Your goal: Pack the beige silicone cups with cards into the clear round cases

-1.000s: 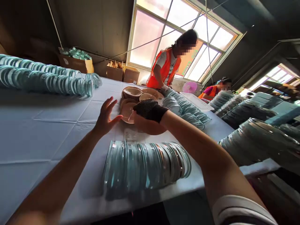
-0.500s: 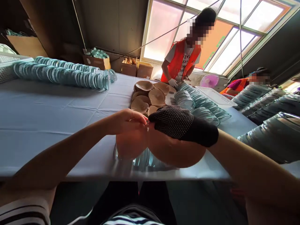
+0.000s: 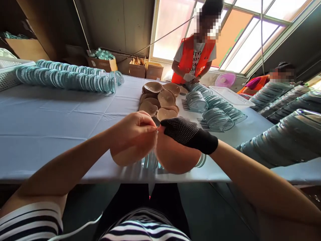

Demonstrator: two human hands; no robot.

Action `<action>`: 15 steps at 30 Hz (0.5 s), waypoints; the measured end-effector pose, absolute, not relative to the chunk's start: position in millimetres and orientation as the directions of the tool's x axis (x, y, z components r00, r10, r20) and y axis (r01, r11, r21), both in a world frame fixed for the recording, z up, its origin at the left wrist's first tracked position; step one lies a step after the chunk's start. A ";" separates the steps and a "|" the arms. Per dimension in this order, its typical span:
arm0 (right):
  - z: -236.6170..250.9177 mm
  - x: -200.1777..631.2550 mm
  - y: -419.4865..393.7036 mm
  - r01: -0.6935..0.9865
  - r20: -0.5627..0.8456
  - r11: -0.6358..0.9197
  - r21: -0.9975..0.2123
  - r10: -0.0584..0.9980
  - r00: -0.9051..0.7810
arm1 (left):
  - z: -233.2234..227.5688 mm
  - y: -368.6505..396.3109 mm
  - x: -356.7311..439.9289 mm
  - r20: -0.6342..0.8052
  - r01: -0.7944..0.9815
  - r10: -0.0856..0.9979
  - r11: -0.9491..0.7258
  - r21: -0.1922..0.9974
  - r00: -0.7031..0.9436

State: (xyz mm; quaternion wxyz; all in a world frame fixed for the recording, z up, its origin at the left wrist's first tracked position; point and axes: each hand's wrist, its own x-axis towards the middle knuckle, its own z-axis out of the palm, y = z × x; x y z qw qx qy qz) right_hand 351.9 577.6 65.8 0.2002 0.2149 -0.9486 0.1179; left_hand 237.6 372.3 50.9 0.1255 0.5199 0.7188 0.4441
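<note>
Together, left hand (image 3: 135, 132), gloved right hand (image 3: 187, 134), apparently pinching tan heart-shaped piece (image 3: 173, 157).

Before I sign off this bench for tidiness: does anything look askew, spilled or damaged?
Nothing looks spilled or broken. The tan cups mid-table lie in a loose overlapping heap, unlike the neat rows of clear lids. The left hand and gloved right hand each hold a tan cup at the table edge.

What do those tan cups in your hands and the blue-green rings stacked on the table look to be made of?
The tan cups look like soft silicone or rubber: smooth, matte and skin-toned, though the pictures cannot settle it. The blue-green rings look like clear plastic, possibly glass: see-through, glossy, with bright glints on the edges. The right hand wears a dark knit glove with grip dots.
</note>
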 end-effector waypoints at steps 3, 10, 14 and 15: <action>64.3 351.0 573.7 -0.607 0.481 0.767 -0.208 -0.460 -0.746 | 56.2 369.4 245.2 0.244 0.618 0.875 0.076 0.783 -0.417; 51.2 349.6 569.3 -0.372 0.427 0.914 -0.165 -0.274 -0.862 | 60.0 381.0 256.6 0.342 0.834 0.871 0.127 0.537 -0.353; 56.3 354.5 581.8 -0.410 0.377 0.883 -0.227 -0.308 -0.873 | 60.5 377.5 249.2 0.285 0.729 0.873 0.109 0.676 -0.395; 57.9 355.3 583.6 -0.442 0.385 0.858 -0.262 -0.328 -0.863 | 59.9 376.8 247.1 0.246 0.675 0.887 0.095 0.731 -0.391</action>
